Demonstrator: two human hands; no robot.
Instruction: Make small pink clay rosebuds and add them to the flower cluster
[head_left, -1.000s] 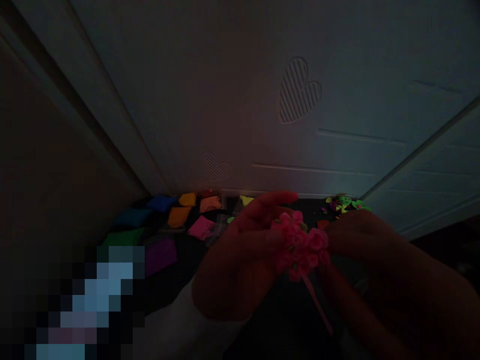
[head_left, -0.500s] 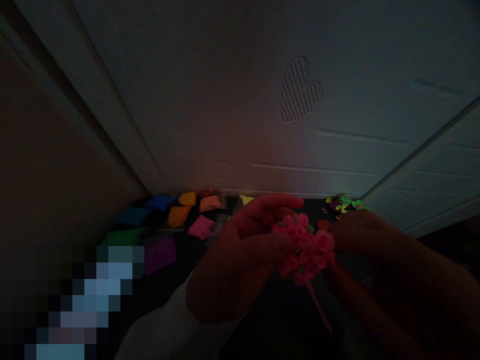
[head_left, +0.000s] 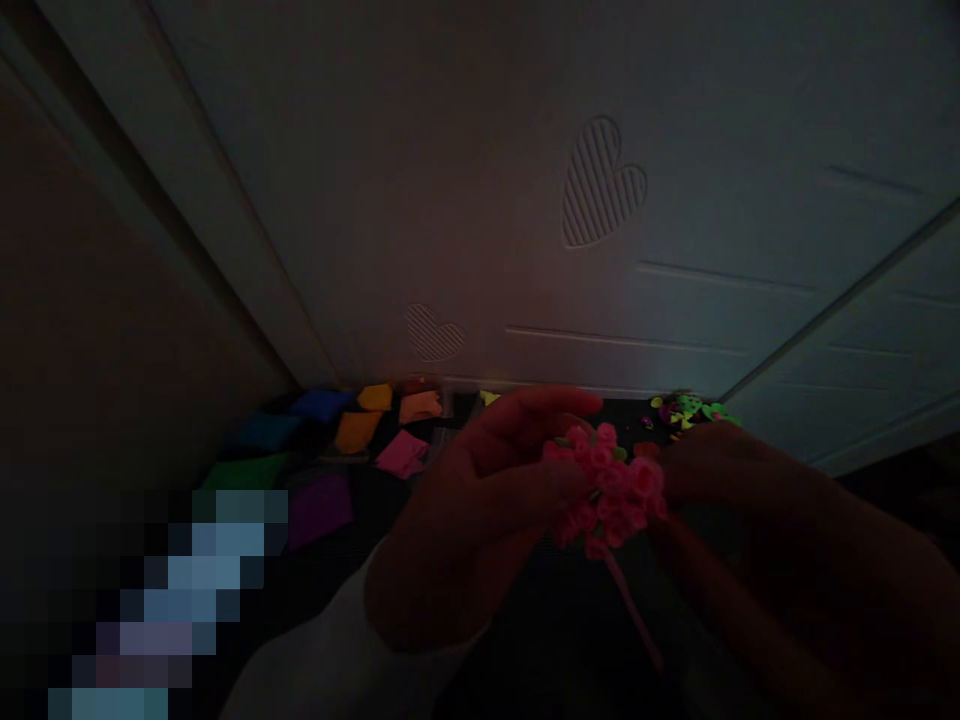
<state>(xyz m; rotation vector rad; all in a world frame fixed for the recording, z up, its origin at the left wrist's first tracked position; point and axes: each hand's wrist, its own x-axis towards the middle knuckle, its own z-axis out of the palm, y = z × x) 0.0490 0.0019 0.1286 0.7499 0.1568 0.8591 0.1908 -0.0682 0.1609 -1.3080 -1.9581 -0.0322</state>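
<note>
A cluster of small pink roses (head_left: 611, 497), with bits of green between the blooms and a thin pink stem (head_left: 634, 610) hanging below, is held up in front of me. My left hand (head_left: 480, 500) grips its left side, thumb on the front and the index finger arched above. On the other side, my right hand (head_left: 739, 500) pinches at a larger rose on the cluster's right edge with thumb and fingers. Dim light hides the exact fingertip contact of the right hand. An orange-red piece (head_left: 646, 450) lies behind the cluster, partly covered.
Coloured packets lie on the dark surface at the left: blue (head_left: 320, 404), orange (head_left: 357, 432), pink (head_left: 403, 454), purple (head_left: 321, 508) and green (head_left: 244, 470). Small green, yellow and purple pieces (head_left: 686, 408) are heaped at the back right. A white panel with embossed hearts (head_left: 604, 185) rises behind.
The rose cluster has tilted slightly, and its stem's upper end has shifted a little up and left. Both hands keep nearly the same places on it.
</note>
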